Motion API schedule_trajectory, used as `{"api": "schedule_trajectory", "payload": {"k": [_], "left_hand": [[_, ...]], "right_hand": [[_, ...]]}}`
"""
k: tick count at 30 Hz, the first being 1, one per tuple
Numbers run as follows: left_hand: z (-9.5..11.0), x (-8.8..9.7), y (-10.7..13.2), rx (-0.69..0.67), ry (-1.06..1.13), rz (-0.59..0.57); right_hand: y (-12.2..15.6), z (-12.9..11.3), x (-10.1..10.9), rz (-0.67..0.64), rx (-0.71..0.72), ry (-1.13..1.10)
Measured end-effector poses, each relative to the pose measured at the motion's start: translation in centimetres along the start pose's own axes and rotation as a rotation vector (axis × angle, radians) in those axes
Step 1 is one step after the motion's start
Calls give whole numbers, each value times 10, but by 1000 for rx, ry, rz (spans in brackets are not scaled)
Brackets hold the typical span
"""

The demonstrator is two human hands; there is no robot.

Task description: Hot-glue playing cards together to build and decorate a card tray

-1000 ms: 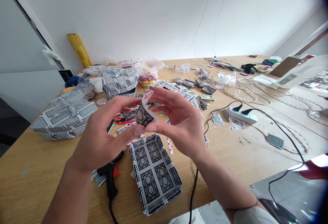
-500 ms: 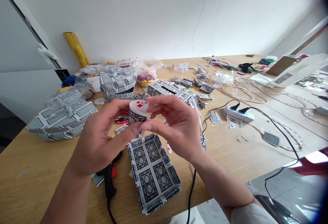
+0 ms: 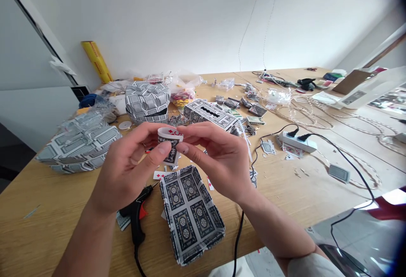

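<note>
Two hands, left (image 3: 122,175) and right (image 3: 218,158), grips pinching bent playing card (image 3: 170,143) above card tray (image 3: 190,211) near table edge.

The playing card (image 3: 169,143) is bent over between both hands, so most of its face is hidden; only a red pip and part of a numeral show along the top fold. The left hand (image 3: 127,171) covers the card's left edge and the right hand (image 3: 218,158) its right edge. Below the card, the glue gun (image 3: 136,218) loses its cord at the bottom edge. Behind the card, small scraps on the table (image 3: 47,222) are too tiny to identify.
</note>
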State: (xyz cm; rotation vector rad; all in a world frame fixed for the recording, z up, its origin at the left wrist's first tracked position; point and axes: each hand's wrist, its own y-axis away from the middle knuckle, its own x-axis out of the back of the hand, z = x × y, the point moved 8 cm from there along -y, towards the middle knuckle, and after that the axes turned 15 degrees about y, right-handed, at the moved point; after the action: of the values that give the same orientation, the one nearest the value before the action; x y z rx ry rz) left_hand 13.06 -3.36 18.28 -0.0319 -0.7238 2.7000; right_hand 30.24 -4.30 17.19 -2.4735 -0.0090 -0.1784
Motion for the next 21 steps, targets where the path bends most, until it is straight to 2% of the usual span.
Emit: {"api": "schedule_trajectory", "payload": {"k": [9, 15, 21], "left_hand": [[1, 0, -2, 73, -62, 44], [-4, 0, -1, 101, 14, 47], [-4, 0, -1, 131, 45, 36]], "right_hand": [[0, 3, -1, 4, -65, -47], [-1, 8, -2, -24, -131, -100], [-5, 6, -4, -51, -134, -169]]}}
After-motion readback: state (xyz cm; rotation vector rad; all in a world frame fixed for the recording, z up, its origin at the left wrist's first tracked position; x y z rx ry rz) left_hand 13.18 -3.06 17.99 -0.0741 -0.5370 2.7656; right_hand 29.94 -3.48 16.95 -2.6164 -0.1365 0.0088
